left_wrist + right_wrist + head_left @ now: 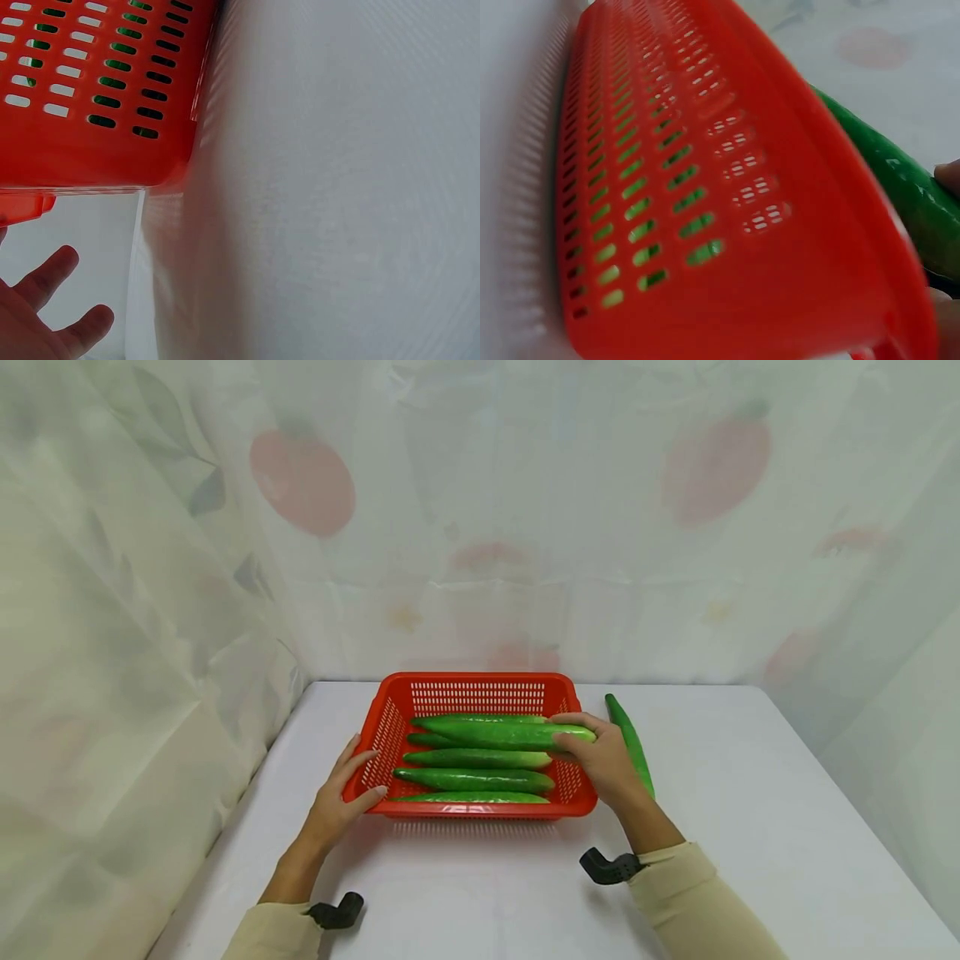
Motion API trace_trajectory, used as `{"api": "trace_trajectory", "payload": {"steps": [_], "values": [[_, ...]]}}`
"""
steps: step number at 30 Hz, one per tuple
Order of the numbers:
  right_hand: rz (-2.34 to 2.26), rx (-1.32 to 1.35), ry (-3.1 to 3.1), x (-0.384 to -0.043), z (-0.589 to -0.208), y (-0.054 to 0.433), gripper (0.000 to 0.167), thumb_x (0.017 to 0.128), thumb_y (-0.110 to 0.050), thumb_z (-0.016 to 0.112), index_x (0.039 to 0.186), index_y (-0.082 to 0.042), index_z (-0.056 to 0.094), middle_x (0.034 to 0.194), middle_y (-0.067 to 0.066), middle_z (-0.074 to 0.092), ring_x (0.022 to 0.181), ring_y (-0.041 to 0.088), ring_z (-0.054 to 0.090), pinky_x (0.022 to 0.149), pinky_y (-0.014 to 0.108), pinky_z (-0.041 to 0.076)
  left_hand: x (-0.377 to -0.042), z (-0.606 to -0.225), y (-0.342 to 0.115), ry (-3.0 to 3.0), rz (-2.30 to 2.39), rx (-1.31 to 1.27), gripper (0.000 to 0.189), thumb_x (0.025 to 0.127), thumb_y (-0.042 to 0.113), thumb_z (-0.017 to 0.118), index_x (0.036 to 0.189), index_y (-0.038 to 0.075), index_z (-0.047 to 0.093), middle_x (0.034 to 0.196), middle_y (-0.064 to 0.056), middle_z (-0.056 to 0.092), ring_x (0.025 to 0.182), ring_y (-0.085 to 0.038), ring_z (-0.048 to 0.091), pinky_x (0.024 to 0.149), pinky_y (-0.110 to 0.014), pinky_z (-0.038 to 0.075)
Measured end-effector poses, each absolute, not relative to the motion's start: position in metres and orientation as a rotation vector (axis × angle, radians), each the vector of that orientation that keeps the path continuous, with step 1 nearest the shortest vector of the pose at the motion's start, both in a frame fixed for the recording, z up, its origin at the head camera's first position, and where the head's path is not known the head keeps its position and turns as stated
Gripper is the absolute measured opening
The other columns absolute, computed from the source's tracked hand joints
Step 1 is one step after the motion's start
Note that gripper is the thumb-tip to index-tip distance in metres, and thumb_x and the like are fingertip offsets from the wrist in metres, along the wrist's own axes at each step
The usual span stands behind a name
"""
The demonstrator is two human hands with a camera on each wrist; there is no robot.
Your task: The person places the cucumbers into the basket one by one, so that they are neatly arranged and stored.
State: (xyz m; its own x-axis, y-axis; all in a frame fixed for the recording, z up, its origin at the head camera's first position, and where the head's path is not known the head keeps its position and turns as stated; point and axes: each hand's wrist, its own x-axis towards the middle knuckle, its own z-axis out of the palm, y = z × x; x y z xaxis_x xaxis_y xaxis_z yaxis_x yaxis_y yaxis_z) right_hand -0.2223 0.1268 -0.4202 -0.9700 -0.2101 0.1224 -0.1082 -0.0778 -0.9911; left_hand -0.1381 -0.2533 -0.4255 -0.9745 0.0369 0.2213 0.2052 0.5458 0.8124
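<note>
A red perforated plastic basket (480, 810) holds several green cucumbers lying side by side across it. My right hand (600, 756) pinches one cucumber (495, 734) near its pale end, thumb in front and fingers behind. That cucumber lies across the others at the basket's right rear, its tip over the right rim. In the right wrist view, the held cucumber (907, 187) shows above the basket's rim. At the basket's left side, my left hand (337, 793) has its fingers spread by the rim, thumb over the front corner. In the left wrist view its fingers (86, 330) look extended beside the basket wall (90, 150).
Another cucumber (632, 743) lies on the white table (750, 827) to the right of the basket, partly hidden by the right hand. Pale fruit-printed sheeting (480, 527) rises behind the table and along both sides.
</note>
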Motion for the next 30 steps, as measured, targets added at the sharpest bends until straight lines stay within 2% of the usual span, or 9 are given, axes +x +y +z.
{"api": "trace_trajectory", "payload": {"steps": [7, 14, 22, 27, 30], "values": [[-2.225, -0.387, 2.039, -0.228, -0.422, 0.11, 0.033, 0.091, -0.008, 0.067, 0.12, 0.006, 0.061, 0.111, 0.022, 0.059, 0.089, 0.033, 0.065, 0.076, 0.042, 0.053, -0.138, -0.426, -0.254, -2.609, -1.399, -0.198, 0.055, 0.088, 0.013, 0.065, 0.137, -0.001, 0.048, 0.157, -0.016, 0.016, 0.135, -0.041, 0.026, 0.094, -0.056, 0.039], [-2.19, -0.338, 2.029, -0.231, -0.423, 0.098, 0.028, 0.089, -0.005, 0.067, 0.116, 0.002, 0.064, 0.107, 0.021, 0.059, 0.085, 0.032, 0.066, 0.075, 0.048, 0.052, -0.137, -0.424, -0.253, -2.616, -1.386, -0.19, 0.054, 0.088, 0.014, 0.065, 0.137, -0.001, 0.048, 0.157, -0.017, 0.016, 0.136, -0.04, 0.026, 0.095, -0.055, 0.038], [-2.103, -0.307, 2.055, -0.236, -0.425, 0.087, 0.033, 0.089, -0.006, 0.068, 0.119, 0.005, 0.061, 0.107, 0.02, 0.057, 0.088, 0.032, 0.064, 0.075, 0.048, 0.052, -0.139, -0.426, -0.254, -2.62, -1.377, -0.199, 0.054, 0.089, 0.014, 0.066, 0.138, -0.001, 0.048, 0.157, -0.016, 0.016, 0.136, -0.039, 0.027, 0.095, -0.053, 0.038], [-2.08, -0.297, 2.011, -0.237, -0.425, 0.084, 0.036, 0.09, -0.005, 0.067, 0.123, 0.006, 0.059, 0.11, 0.02, 0.056, 0.084, 0.032, 0.065, 0.074, 0.049, 0.052, -0.139, -0.427, -0.255, -2.628, -1.371, -0.191, 0.054, 0.089, 0.014, 0.066, 0.138, 0.001, 0.048, 0.157, -0.015, 0.016, 0.136, -0.037, 0.028, 0.093, -0.043, 0.04], [-2.084, -0.286, 1.985, -0.237, -0.425, 0.084, 0.036, 0.091, -0.003, 0.065, 0.125, 0.005, 0.057, 0.119, 0.019, 0.054, 0.084, 0.032, 0.065, 0.074, 0.051, 0.052, -0.139, -0.426, -0.255, -2.631, -1.369, -0.187, 0.054, 0.089, 0.014, 0.065, 0.138, 0.001, 0.048, 0.157, -0.015, 0.016, 0.135, -0.037, 0.029, 0.091, -0.032, 0.04]]}}
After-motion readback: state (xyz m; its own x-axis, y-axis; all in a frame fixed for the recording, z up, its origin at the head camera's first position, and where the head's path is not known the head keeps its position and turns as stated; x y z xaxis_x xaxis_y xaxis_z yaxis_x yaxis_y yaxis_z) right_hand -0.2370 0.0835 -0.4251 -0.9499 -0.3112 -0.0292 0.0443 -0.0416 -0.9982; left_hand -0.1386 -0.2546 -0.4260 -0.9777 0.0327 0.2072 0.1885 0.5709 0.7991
